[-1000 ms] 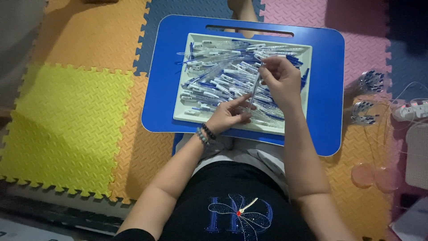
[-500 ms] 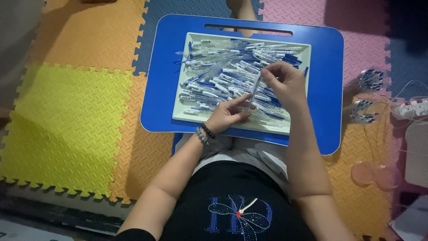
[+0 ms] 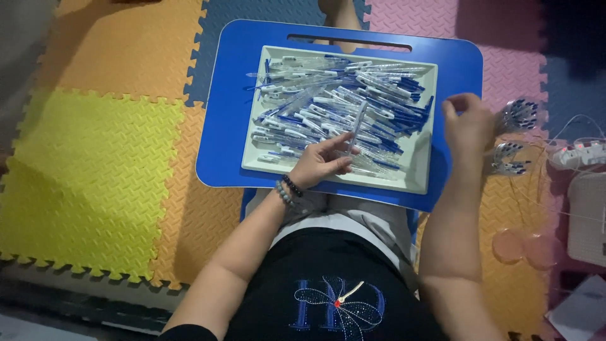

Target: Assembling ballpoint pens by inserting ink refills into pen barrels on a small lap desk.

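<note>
Head view, looking down over the lap. Left hand (image 3: 322, 163): fingers pinched around the lower end of one clear pen barrel (image 3: 357, 128), held tilted above the near part of the tray, upper end pointing away over the heap. Beaded bracelet (image 3: 287, 189) on the left wrist, dark and pale beads. Right hand (image 3: 468, 121): raised past the right edge of the tray, over the blue lap desk's rim, fingers loosely curled, blurred; whether anything sits in its grasp cannot be told. Tray (image 3: 416, 170): pale, rectangular, shallow, resting on the lap desk. Heap of pens (image 3: 334, 101): clear barrels with blue caps and parts, lying crisscross, filling most of the tray, thinner toward the near right corner. Lap desk (image 3: 227, 126): blue, rounded corners, slot handle along the far side, set across the legs. Bundles of pens (image 3: 514, 136): two clusters seen end-on, blue tips showing, on the floor just right of the right hand. Foam floor mats (image 3: 95, 164): interlocking tiles in yellow, orange, pink and blue. Power strip (image 3: 577, 155): white, with cables, at far right.
</note>
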